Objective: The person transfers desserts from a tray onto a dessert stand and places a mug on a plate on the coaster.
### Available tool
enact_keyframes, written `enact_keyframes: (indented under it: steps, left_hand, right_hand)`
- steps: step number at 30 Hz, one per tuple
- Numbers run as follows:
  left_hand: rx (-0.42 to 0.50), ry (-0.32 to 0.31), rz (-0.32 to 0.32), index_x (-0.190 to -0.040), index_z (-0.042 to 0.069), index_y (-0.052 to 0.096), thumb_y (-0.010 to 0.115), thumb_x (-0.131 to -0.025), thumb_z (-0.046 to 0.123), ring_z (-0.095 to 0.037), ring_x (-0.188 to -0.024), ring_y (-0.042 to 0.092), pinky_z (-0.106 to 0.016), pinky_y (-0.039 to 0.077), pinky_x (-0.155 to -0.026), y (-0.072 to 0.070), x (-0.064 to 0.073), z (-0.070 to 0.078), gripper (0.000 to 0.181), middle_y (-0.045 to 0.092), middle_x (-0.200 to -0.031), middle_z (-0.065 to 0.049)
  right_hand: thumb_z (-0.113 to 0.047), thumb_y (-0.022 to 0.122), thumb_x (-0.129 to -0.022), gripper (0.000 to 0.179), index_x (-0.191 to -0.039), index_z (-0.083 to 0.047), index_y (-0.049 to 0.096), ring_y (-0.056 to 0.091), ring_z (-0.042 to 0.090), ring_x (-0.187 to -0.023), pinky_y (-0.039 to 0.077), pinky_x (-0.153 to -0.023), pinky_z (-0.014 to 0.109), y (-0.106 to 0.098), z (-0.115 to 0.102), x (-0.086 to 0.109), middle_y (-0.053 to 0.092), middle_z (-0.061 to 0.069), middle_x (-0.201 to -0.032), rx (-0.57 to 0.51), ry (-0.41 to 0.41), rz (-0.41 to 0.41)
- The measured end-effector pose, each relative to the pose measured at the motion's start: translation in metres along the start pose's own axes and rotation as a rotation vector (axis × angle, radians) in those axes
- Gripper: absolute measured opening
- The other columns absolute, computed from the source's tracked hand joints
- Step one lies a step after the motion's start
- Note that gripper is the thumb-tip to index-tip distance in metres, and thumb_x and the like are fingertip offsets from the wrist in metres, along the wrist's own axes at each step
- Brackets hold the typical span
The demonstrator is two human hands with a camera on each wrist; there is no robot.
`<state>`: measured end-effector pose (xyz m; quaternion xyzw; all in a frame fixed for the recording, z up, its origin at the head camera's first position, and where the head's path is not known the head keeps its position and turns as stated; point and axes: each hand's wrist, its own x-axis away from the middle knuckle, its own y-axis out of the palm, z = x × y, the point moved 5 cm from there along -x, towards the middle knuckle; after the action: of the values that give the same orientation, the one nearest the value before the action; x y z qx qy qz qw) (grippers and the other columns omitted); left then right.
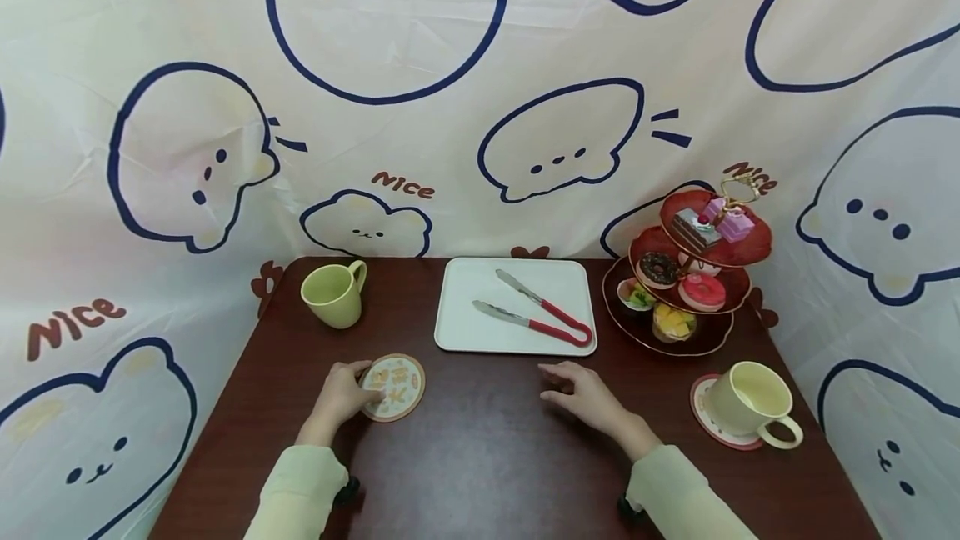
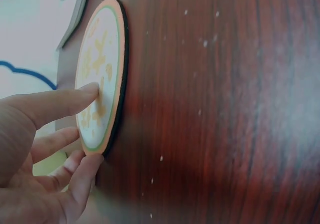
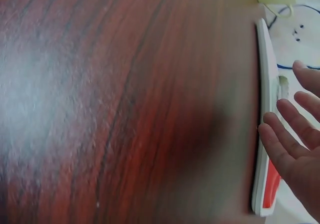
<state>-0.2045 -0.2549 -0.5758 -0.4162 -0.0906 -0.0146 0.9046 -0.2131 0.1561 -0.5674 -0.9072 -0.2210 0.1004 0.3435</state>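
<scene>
My left hand (image 1: 343, 397) is at a round coaster (image 1: 402, 382) with a pale centre, an orange rim and biscuit-coloured drawings. In the left wrist view the thumb (image 2: 89, 94) lies across the coaster's face while other fingers meet its near edge, pinching it; its dark underside shows close to the tabletop. Beyond that hand stands a green mug (image 1: 332, 297). My right hand (image 1: 588, 398) holds nothing, its fingers loosely extended over the table just in front of a white tray (image 1: 459, 332). Red-handled tongs (image 1: 551, 328) lie on this tray.
At the back right, a three-tier red stand (image 1: 738, 294) carries cakes, doughnuts and fruit cups. A cream mug (image 1: 738, 407) sits on a second coaster (image 1: 699, 403) at the right, handle outward. Behind the dark wooden table (image 1: 480, 473) hangs a cartoon-printed cloth (image 1: 420, 140).
</scene>
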Motion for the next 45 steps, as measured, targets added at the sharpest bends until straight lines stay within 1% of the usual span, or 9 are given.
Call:
enact_keyframes:
  steps: [4,7,14,21,24,28,37,42,45]
  left_hand:
    - [0.002,0.025,-0.005,-0.136,-0.012,0.057,0.086,-0.080,0.010,-0.048,-0.115,0.053,-0.058,0.045,-0.099,0.005,-0.001,0.007,0.067,0.051,-0.126,-0.036]
    - [0.008,0.036,-0.012,-0.136,-0.011,0.058,0.085,-0.079,0.009,-0.046,-0.110,0.055,-0.057,0.046,-0.098,0.008,-0.002,0.013,0.066,0.052,-0.124,-0.034]
    - [0.015,0.052,-0.010,-0.133,-0.010,0.061,0.087,-0.076,0.006,-0.042,-0.105,0.056,-0.054,0.047,-0.096,0.015,-0.003,0.025,0.065,0.055,-0.119,-0.031]
    - [0.015,0.075,-0.015,-0.130,-0.010,0.063,0.090,-0.072,0.005,-0.041,-0.105,0.057,-0.054,0.048,-0.096,0.024,-0.005,0.037,0.066,0.056,-0.118,-0.029]
    - [0.014,0.084,-0.015,-0.130,-0.011,0.063,0.091,-0.071,0.005,-0.041,-0.105,0.057,-0.053,0.049,-0.096,0.028,-0.005,0.042,0.067,0.055,-0.118,-0.030]
    - [0.009,0.098,-0.020,-0.128,-0.012,0.064,0.092,-0.069,0.004,-0.039,-0.104,0.057,-0.052,0.049,-0.096,0.034,-0.004,0.048,0.067,0.056,-0.116,-0.028]
    - [-0.013,0.151,-0.042,-0.124,-0.010,0.067,0.095,-0.065,0.004,-0.040,-0.104,0.059,-0.052,0.050,-0.095,0.048,-0.002,0.065,0.067,0.058,-0.111,-0.026]
    - [0.006,0.159,-0.072,-0.127,-0.009,0.065,0.094,-0.067,0.004,-0.040,-0.106,0.058,-0.051,0.051,-0.095,0.061,0.000,0.077,0.068,0.057,-0.114,-0.025]
    - [0.023,0.159,-0.083,-0.130,-0.009,0.064,0.094,-0.067,0.004,-0.041,-0.106,0.058,-0.051,0.051,-0.094,0.069,0.002,0.084,0.071,0.055,-0.115,-0.025]
  right_hand:
    - [-0.022,0.076,-0.094,0.052,-0.140,-0.002,0.062,0.062,0.026,-0.111,0.054,-0.093,0.044,0.011,-0.004,-0.006,0.065,0.009,-0.121,-0.007,-0.014,-0.030]
    - [-0.021,0.076,-0.094,0.052,-0.140,-0.002,0.061,0.061,0.028,-0.117,0.053,-0.096,0.048,0.021,-0.008,-0.011,0.063,0.010,-0.128,-0.014,-0.020,-0.047]
    - [-0.020,0.076,-0.094,0.054,-0.141,-0.001,0.060,0.060,0.025,-0.110,0.053,-0.093,0.043,0.048,-0.028,-0.027,0.061,0.012,-0.134,0.051,-0.090,-0.124]
    - [-0.020,0.078,-0.093,0.056,-0.141,0.000,0.059,0.057,0.030,-0.126,0.049,-0.103,0.047,0.064,-0.043,-0.038,0.059,0.016,-0.137,0.113,-0.089,-0.169]
    - [-0.020,0.079,-0.092,0.058,-0.141,0.001,0.059,0.055,0.032,-0.128,0.048,-0.104,0.048,0.067,-0.046,-0.040,0.058,0.018,-0.138,0.134,-0.104,-0.170]
    - [-0.023,0.079,-0.091,0.060,-0.142,0.001,0.058,0.055,0.033,-0.128,0.048,-0.104,0.047,0.070,-0.046,-0.041,0.057,0.018,-0.139,0.160,-0.094,-0.175]
    - [-0.023,0.080,-0.091,0.065,-0.144,0.004,0.054,0.051,0.036,-0.131,0.047,-0.105,0.050,0.069,-0.044,-0.040,0.054,0.020,-0.141,0.137,-0.032,-0.174]
    - [-0.022,0.080,-0.091,0.067,-0.144,0.008,0.052,0.056,0.032,-0.121,0.052,-0.096,0.046,0.065,-0.039,-0.039,0.052,0.019,-0.137,0.130,0.016,-0.143]
    - [-0.021,0.080,-0.091,0.068,-0.144,0.010,0.050,0.059,0.027,-0.108,0.053,-0.088,0.043,0.062,-0.034,-0.036,0.049,0.019,-0.135,0.108,0.063,-0.117]
